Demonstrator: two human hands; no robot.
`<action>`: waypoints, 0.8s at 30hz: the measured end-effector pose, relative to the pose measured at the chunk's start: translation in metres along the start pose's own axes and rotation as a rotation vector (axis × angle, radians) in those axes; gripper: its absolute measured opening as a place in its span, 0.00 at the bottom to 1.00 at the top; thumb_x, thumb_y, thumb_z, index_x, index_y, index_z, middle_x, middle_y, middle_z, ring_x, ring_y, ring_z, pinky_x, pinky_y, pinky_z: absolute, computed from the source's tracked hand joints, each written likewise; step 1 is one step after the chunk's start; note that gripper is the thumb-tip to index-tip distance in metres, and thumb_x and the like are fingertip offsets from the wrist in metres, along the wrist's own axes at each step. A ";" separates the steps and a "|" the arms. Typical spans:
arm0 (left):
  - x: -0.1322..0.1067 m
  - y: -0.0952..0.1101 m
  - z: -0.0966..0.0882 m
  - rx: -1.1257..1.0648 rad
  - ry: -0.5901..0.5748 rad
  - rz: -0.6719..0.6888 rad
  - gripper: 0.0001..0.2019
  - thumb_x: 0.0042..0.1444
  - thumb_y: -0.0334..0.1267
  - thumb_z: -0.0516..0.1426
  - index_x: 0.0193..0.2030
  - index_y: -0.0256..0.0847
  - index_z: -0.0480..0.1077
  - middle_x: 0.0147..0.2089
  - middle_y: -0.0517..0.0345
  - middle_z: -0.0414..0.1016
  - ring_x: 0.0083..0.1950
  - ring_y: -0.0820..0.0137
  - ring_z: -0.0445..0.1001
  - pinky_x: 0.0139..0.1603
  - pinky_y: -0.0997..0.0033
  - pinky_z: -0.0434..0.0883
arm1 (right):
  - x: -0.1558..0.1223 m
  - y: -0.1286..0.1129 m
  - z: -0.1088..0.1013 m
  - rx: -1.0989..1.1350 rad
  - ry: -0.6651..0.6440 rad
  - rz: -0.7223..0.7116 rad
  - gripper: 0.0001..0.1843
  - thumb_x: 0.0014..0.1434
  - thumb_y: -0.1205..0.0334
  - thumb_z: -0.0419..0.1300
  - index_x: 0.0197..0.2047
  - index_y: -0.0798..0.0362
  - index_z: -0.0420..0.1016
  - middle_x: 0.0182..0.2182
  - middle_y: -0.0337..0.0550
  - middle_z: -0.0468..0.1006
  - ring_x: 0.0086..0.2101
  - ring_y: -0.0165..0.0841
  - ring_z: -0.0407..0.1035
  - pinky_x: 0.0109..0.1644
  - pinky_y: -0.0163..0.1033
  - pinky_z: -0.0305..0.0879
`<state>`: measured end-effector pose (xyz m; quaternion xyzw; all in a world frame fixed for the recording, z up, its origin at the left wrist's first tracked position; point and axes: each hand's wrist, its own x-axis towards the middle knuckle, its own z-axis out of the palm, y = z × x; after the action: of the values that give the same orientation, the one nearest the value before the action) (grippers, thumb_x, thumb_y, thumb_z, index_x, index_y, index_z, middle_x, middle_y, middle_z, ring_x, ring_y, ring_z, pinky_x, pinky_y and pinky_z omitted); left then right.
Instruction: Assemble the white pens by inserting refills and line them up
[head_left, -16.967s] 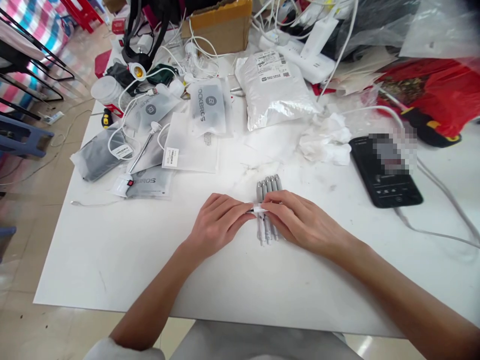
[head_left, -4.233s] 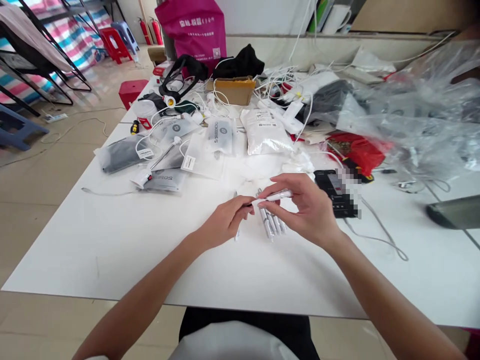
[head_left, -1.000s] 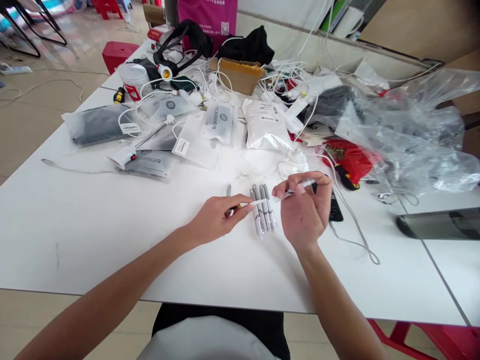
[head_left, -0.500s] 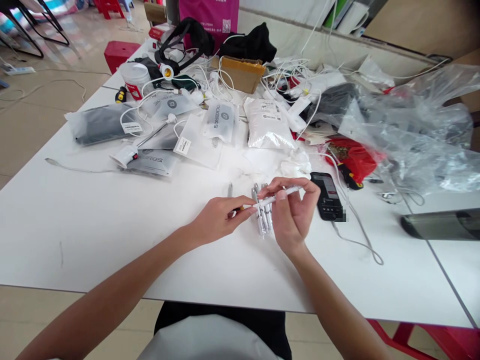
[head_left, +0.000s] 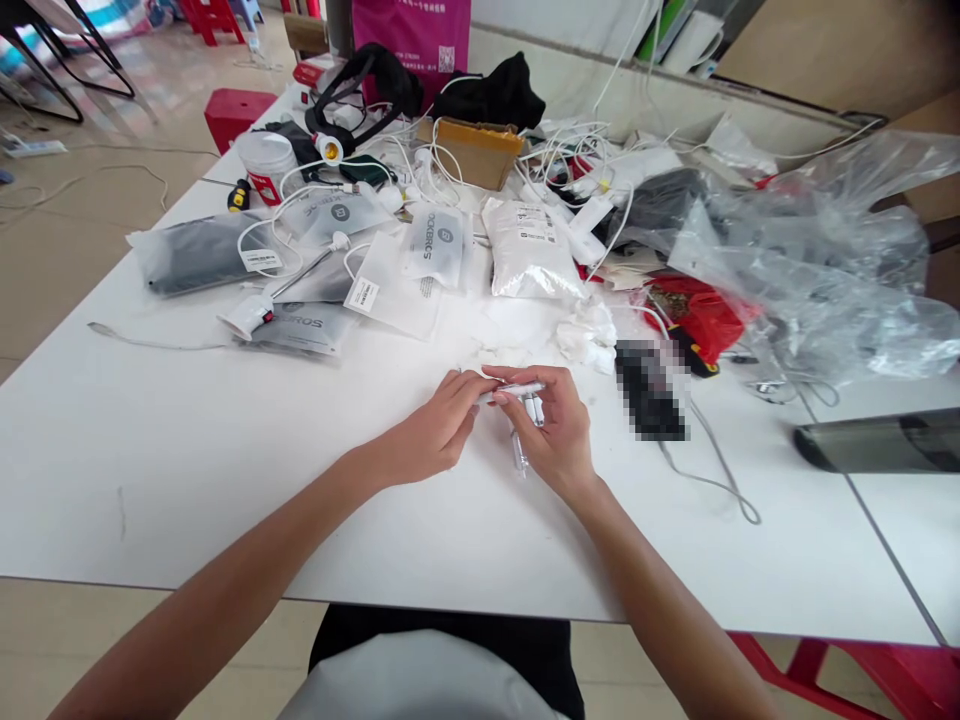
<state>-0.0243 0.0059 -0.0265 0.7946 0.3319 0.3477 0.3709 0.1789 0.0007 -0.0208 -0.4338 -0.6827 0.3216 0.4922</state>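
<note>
Both my hands meet over the white table (head_left: 187,480), close to its middle. My left hand (head_left: 427,427) has its fingertips closed on the left end of a slim white pen (head_left: 519,389). My right hand (head_left: 546,425) pinches the same pen further along, between thumb and fingers. Beneath my right hand lies a small group of slim grey-and-white pens (head_left: 519,452). The hand hides most of that group, and only short lengths show. Whatever is inside my left fingers is hidden.
Behind my hands lie crumpled white tissue (head_left: 589,336), a pixelated black phone (head_left: 649,392), and several ROCKBROS packets (head_left: 435,243) with tangled white cables. Clear plastic sheeting (head_left: 817,265) heaps up at the right. A red stool stands under the table's right edge.
My right hand has moved left and down over the pens, covering most of them. My left fingers now meet the pen's end, and both hands sit closer together.
</note>
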 end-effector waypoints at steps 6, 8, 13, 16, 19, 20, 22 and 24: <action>0.006 -0.011 -0.004 0.012 0.228 0.022 0.08 0.73 0.35 0.59 0.56 0.42 0.76 0.57 0.48 0.76 0.50 0.67 0.79 0.51 0.65 0.79 | 0.011 0.004 -0.019 -0.247 -0.001 -0.008 0.11 0.69 0.51 0.68 0.46 0.48 0.77 0.41 0.44 0.87 0.39 0.36 0.81 0.35 0.39 0.75; 0.007 -0.014 -0.006 0.047 0.286 0.032 0.05 0.71 0.36 0.61 0.51 0.41 0.78 0.55 0.49 0.77 0.49 0.68 0.80 0.48 0.67 0.79 | 0.012 0.006 -0.024 -0.303 -0.075 -0.024 0.12 0.70 0.50 0.66 0.48 0.48 0.77 0.38 0.43 0.85 0.34 0.33 0.78 0.31 0.37 0.71; 0.006 -0.020 -0.008 0.161 0.291 0.087 0.06 0.71 0.37 0.62 0.50 0.41 0.80 0.47 0.51 0.82 0.46 0.67 0.81 0.46 0.67 0.78 | 0.020 0.005 -0.035 -0.401 -0.238 -0.168 0.08 0.73 0.54 0.63 0.47 0.49 0.75 0.30 0.37 0.78 0.26 0.28 0.67 0.29 0.36 0.63; 0.006 -0.022 -0.006 0.251 0.321 0.150 0.07 0.71 0.37 0.62 0.52 0.40 0.80 0.44 0.52 0.84 0.44 0.67 0.81 0.46 0.67 0.78 | 0.024 0.006 -0.037 -0.458 -0.237 -0.311 0.08 0.73 0.57 0.63 0.41 0.50 0.74 0.28 0.37 0.74 0.26 0.28 0.62 0.29 0.36 0.59; 0.006 -0.022 -0.003 0.322 0.354 0.238 0.07 0.70 0.35 0.64 0.52 0.40 0.80 0.43 0.54 0.84 0.42 0.69 0.81 0.44 0.68 0.78 | 0.020 0.012 -0.036 -0.472 -0.207 -0.339 0.09 0.74 0.59 0.62 0.40 0.51 0.74 0.25 0.36 0.71 0.25 0.28 0.60 0.29 0.36 0.58; 0.006 -0.023 -0.003 0.338 0.358 0.260 0.08 0.69 0.34 0.64 0.53 0.40 0.80 0.43 0.54 0.84 0.42 0.69 0.81 0.44 0.68 0.78 | 0.018 0.014 -0.035 -0.469 -0.206 -0.322 0.07 0.74 0.59 0.62 0.41 0.51 0.74 0.26 0.36 0.71 0.25 0.28 0.61 0.29 0.36 0.59; 0.007 -0.023 -0.001 0.355 0.358 0.280 0.08 0.69 0.33 0.64 0.52 0.40 0.79 0.42 0.55 0.84 0.41 0.69 0.80 0.43 0.68 0.78 | 0.011 0.017 -0.033 -0.454 -0.226 -0.290 0.05 0.74 0.59 0.62 0.47 0.51 0.73 0.30 0.38 0.75 0.26 0.29 0.65 0.30 0.36 0.62; 0.006 -0.023 0.000 0.361 0.349 0.292 0.08 0.68 0.32 0.65 0.52 0.40 0.78 0.42 0.55 0.83 0.40 0.69 0.80 0.42 0.67 0.78 | 0.005 0.019 -0.032 -0.439 -0.251 -0.313 0.07 0.74 0.61 0.62 0.52 0.51 0.71 0.33 0.40 0.77 0.27 0.29 0.66 0.32 0.37 0.65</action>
<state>-0.0267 0.0224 -0.0437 0.8152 0.3295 0.4643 0.1066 0.2138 0.0133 -0.0250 -0.3761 -0.8501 0.1378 0.3419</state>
